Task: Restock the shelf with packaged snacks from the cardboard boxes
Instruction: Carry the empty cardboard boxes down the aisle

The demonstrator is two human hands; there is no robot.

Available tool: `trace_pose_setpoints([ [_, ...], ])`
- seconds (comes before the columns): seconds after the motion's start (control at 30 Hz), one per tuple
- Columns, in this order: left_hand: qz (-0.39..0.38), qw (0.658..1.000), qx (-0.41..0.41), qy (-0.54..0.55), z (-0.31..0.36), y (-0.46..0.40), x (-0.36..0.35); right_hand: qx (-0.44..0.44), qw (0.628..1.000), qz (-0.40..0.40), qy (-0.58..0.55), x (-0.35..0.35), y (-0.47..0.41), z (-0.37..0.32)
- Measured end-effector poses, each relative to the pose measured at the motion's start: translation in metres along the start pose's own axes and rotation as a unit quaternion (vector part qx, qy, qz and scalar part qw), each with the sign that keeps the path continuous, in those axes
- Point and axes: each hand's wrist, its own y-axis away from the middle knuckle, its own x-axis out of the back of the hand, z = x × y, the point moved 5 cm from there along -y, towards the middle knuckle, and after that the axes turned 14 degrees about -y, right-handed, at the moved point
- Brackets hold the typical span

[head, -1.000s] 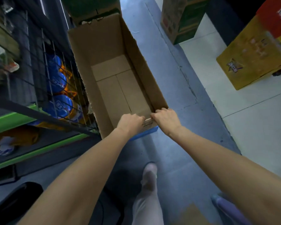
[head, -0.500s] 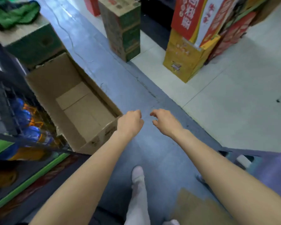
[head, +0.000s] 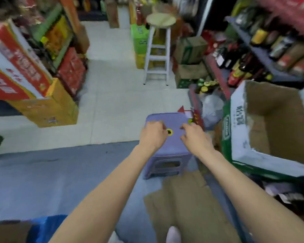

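Both arms reach forward over a low purple plastic stool (head: 167, 151) on the floor. My left hand (head: 153, 135) hovers above the stool's seat with fingers curled and nothing in it. My right hand (head: 194, 135) is beside it, fingers loosely spread, also holding nothing. A small yellow ring marks the seat between the two hands. To the right stands an open green-and-white cardboard box (head: 239, 130) whose visible inside looks bare. A shelf (head: 263, 55) with bottles runs along the right side. No packaged snack is in either hand.
Flattened cardboard (head: 188, 204) lies on the floor by my feet. A tall white stool (head: 159, 50) stands ahead in the aisle. Stacked red and yellow cartons (head: 42, 102) line the left. Green and brown boxes (head: 189, 50) sit behind the tall stool. A blue item (head: 42, 227) lies bottom left.
Both hands let go of the empty brown box by the wire shelf. My view swung right, away from that box, to the purple stool and the green-and-white box.
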Motion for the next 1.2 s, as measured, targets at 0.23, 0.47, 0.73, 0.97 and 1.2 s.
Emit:
trace_pose_setpoints([
  [0.23, -0.003, 0.952, -0.284, -0.110, 0.228, -0.012, -0.057, -0.133, 0.989, 0.064, 0.020, 0.086, 0.044, 0.182],
  [0.47, -0.090, 0.880, -0.386, -0.262, 0.318, -0.034, -0.147, -0.247, 0.968, -0.002, 0.036, 0.081, 0.053, 0.308],
  [0.73, -0.092, 0.814, -0.379, -0.431, 0.335, -0.044, -0.174, -0.146, 0.984, 0.054, 0.089, 0.068, 0.046, 0.321],
  [0.97, -0.010, 0.851, -0.347, -0.394, 0.270, -0.035, -0.114, -0.021, 0.995, 0.093, 0.040, 0.074, 0.039, 0.239],
  [1.2, -0.001, 0.908, -0.210, -0.363, 0.136, -0.006, -0.032, 0.115, 0.991, 0.052, 0.043, 0.051, 0.013, 0.106],
])
